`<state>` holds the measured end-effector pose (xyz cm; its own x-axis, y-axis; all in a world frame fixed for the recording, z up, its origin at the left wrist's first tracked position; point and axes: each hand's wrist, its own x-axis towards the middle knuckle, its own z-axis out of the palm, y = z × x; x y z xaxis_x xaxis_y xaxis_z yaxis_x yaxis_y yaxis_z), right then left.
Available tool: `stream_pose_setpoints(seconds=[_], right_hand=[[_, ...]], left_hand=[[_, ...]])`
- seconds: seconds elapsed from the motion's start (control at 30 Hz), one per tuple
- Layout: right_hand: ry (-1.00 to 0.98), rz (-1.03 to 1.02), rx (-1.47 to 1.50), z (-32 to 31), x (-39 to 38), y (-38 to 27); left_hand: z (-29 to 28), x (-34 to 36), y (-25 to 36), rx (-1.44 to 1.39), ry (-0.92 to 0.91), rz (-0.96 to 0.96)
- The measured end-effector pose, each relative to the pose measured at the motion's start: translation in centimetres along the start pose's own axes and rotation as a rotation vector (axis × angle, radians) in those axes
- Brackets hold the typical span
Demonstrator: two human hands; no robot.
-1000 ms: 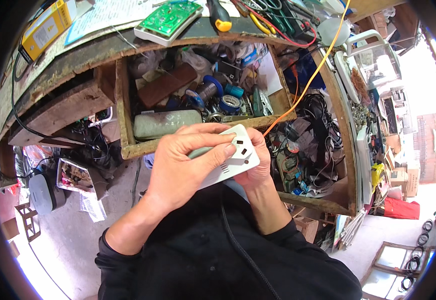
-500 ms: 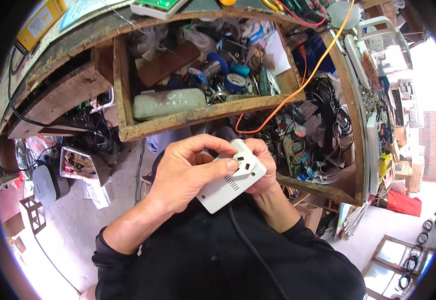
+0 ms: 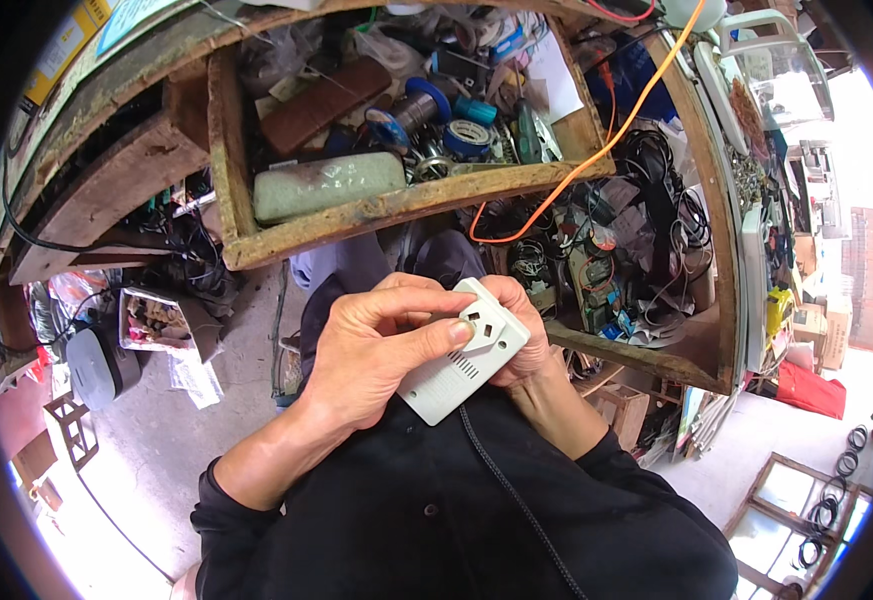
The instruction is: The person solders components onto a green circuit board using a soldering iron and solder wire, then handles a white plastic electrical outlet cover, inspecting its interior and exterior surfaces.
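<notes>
Above my lap, both hands hold a white plastic socket box (image 3: 438,390) at a slant. It has a raised socket plate with dark slots, a row of vent slits and small screw holes. From its lower edge a black braided cord (image 3: 516,500) runs down over my dark top. My left hand (image 3: 371,335) is closed, thumb and index finger pressed on the socket plate's left edge; anything small between the fingertips is hidden. Around the box's right side wraps my right hand (image 3: 521,345), its fingers mostly hidden behind the casing.
Beyond my hands, an open wooden drawer (image 3: 416,207) holds a solder spool (image 3: 416,110), a blue tape roll (image 3: 468,138) and a brown case (image 3: 324,105). An orange cable (image 3: 596,160) hangs across its right corner. Tangled wires (image 3: 646,190) fill the compartment to the right.
The view has shifted slightly, so the drawer sits a little higher and further left. Both hands keep their hold on the socket box, which has barely moved.
</notes>
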<state>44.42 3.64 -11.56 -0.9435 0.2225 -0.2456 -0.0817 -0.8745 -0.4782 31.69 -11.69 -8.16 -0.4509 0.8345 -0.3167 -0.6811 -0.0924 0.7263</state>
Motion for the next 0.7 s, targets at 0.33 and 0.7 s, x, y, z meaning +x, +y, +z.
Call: stream_pose_setpoints(seconds=[0.33,0.7], right_hand=[[-0.068,0.021,-0.096,-1.0,0.3,0.4],[-0.058,-0.011,-0.096,-0.9,-0.3,0.9]], left_hand=[[-0.7,-0.7,-0.6,-0.031,0.016,-0.041],[-0.9,-1.0,-1.7,-0.056,0.029,0.006]])
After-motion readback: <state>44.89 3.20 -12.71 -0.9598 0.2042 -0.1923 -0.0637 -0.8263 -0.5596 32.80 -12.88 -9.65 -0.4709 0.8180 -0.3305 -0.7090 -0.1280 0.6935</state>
